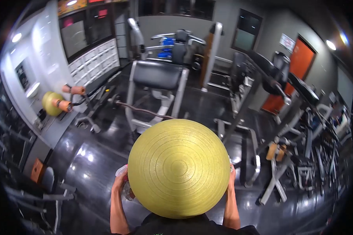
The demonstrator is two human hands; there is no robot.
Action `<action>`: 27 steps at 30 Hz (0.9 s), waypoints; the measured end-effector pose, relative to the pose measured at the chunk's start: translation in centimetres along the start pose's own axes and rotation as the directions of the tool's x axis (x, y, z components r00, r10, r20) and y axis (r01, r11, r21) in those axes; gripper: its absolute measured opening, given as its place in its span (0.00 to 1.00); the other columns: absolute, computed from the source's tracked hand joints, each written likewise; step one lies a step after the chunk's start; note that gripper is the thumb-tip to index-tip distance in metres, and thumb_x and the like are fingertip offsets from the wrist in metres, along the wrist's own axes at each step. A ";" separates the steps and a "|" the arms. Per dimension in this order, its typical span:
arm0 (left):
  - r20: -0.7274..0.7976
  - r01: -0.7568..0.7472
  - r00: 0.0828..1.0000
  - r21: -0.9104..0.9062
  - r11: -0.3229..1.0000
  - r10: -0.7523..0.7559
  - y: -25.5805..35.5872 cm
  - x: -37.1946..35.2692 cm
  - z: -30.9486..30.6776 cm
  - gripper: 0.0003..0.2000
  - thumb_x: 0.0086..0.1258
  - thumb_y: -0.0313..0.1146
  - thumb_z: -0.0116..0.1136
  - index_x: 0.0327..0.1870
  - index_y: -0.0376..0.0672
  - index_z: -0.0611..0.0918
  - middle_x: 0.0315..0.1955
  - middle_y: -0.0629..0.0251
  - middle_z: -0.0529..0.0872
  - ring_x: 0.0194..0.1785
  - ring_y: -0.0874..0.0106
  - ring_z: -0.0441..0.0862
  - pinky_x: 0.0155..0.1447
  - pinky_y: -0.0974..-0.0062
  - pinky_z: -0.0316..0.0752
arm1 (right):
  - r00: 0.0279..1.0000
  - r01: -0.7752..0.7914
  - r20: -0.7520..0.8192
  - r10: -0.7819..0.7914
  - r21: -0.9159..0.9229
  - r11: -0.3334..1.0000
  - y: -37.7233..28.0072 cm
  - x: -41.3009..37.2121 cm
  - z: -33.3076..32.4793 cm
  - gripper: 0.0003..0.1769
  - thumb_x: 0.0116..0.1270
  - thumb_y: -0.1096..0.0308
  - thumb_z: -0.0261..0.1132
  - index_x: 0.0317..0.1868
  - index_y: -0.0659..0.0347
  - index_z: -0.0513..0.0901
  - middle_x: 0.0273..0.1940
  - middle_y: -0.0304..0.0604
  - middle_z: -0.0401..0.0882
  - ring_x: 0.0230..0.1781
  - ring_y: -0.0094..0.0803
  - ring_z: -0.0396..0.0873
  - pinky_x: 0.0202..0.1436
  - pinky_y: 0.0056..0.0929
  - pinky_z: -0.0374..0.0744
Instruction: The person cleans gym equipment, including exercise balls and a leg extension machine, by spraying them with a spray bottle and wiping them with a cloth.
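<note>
A large yellow-green exercise ball (180, 168) with ringed grooves is held up in front of my body, between both hands. My left hand (121, 180) presses on its left side, with the fingers partly hidden. Also at that hand is what looks like a clear plastic bottle (127, 192) with a whitish top; the ball hides part of it. On the opposite side, my right hand (232, 176) presses against the ball, its fingers mostly hidden behind it. A small white item (231, 166), perhaps cloth, shows at that hand.
Ahead stands a bench with a black pad (157, 74) and a curved bar (145, 111). A second yellow ball (52, 103) lies at left by orange foam rollers (63, 105). Weight machines (278, 172) crowd the right, before an orange door (301, 58). Dark shiny floor (90, 160) surrounds me.
</note>
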State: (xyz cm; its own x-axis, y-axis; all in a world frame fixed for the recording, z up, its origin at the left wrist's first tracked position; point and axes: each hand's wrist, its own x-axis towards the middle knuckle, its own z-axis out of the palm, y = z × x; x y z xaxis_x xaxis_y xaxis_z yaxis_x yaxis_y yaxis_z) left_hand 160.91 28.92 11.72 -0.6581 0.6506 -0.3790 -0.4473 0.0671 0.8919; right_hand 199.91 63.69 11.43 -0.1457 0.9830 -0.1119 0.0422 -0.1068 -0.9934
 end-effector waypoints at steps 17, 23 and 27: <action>-0.584 -0.222 0.810 -0.221 0.950 0.053 1.7 -5.1 -18.8 0.28 0.70 0.47 0.58 0.65 0.39 0.72 0.59 0.63 0.78 0.62 0.68 0.74 0.65 0.68 0.67 | 0.801 -0.029 0.598 0.022 0.002 1.000 0.5 4.4 40.2 0.11 0.66 0.67 0.65 0.46 0.61 0.80 0.37 0.36 0.81 0.34 0.21 0.76 0.38 0.22 0.76; -0.811 -0.197 0.584 -0.170 0.966 -0.023 3.5 -5.1 -25.9 0.28 0.69 0.48 0.60 0.65 0.41 0.73 0.59 0.64 0.78 0.62 0.67 0.74 0.64 0.67 0.67 | 0.593 -0.011 0.805 0.024 -0.021 1.000 3.1 3.9 56.2 0.11 0.68 0.68 0.63 0.47 0.63 0.79 0.36 0.35 0.81 0.33 0.20 0.75 0.37 0.22 0.75; -0.875 -0.313 0.482 -0.222 0.923 -0.047 4.9 -7.5 -26.3 0.28 0.68 0.46 0.61 0.64 0.39 0.73 0.58 0.63 0.79 0.61 0.66 0.75 0.65 0.67 0.67 | 0.426 0.101 0.905 0.021 -0.071 0.992 0.8 0.6 65.5 0.12 0.68 0.68 0.62 0.49 0.64 0.79 0.37 0.35 0.81 0.35 0.20 0.75 0.39 0.22 0.75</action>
State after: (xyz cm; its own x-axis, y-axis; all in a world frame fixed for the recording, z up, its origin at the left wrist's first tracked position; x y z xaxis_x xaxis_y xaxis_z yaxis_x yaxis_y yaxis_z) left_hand 147.73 4.47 12.44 -0.8260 -0.3519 -0.4403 -0.3413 -0.3095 0.8876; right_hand 135.11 54.46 8.84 -0.9552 0.2813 -0.0923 0.0972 0.0036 -0.9953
